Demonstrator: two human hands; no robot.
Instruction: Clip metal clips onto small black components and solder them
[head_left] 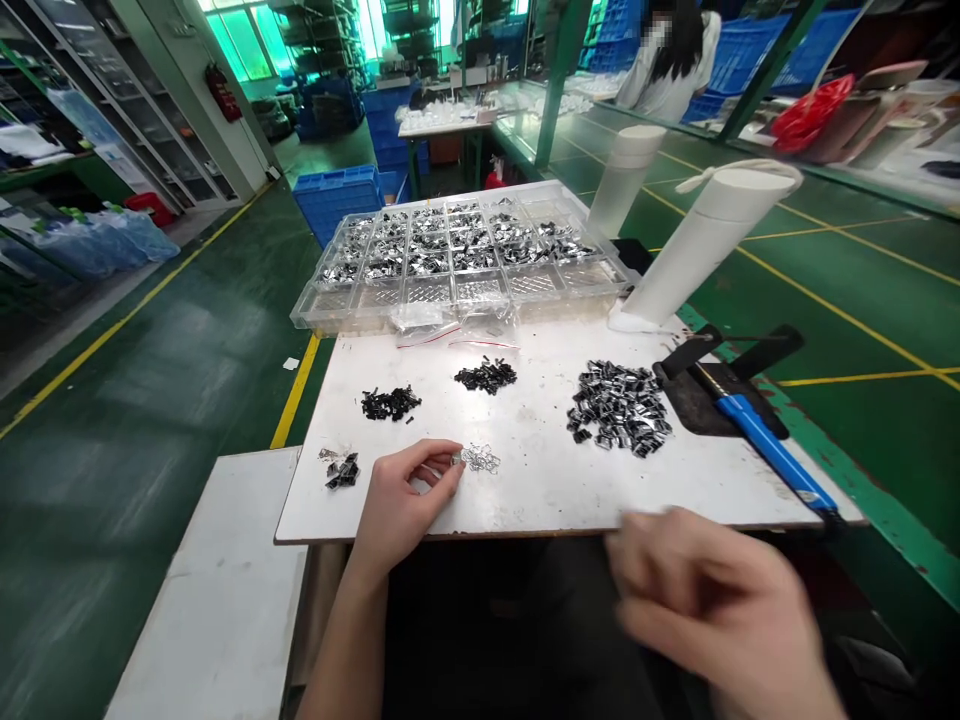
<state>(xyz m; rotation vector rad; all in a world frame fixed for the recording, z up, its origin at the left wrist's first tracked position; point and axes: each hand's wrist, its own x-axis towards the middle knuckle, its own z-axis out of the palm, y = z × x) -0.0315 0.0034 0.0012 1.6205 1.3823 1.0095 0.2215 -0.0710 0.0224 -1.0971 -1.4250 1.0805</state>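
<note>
Thumb and forefinger of my left hand (409,490) are pinched on a small pale, shiny piece (456,458), too small to name. Right beside those fingertips lies a loose pile of tiny silver wire-like parts (481,459). My right hand (705,590) is in front of the table's near edge, with curled fingers blurred by motion; whether it holds anything is unclear. Behind the left hand are two piles of small black parts (391,403) and more black parts (486,375). A larger heap of glossy black pieces (621,408) lies to the right, and a few dark pieces (343,471) to the left.
A clear compartment tray (480,290) full of shiny parts stands at the back of the white table (525,500), with zip bags (457,325) before it. At right are a blue-handled tool (776,450) on a black stand and white tubes (709,235). A person (667,60) is beyond.
</note>
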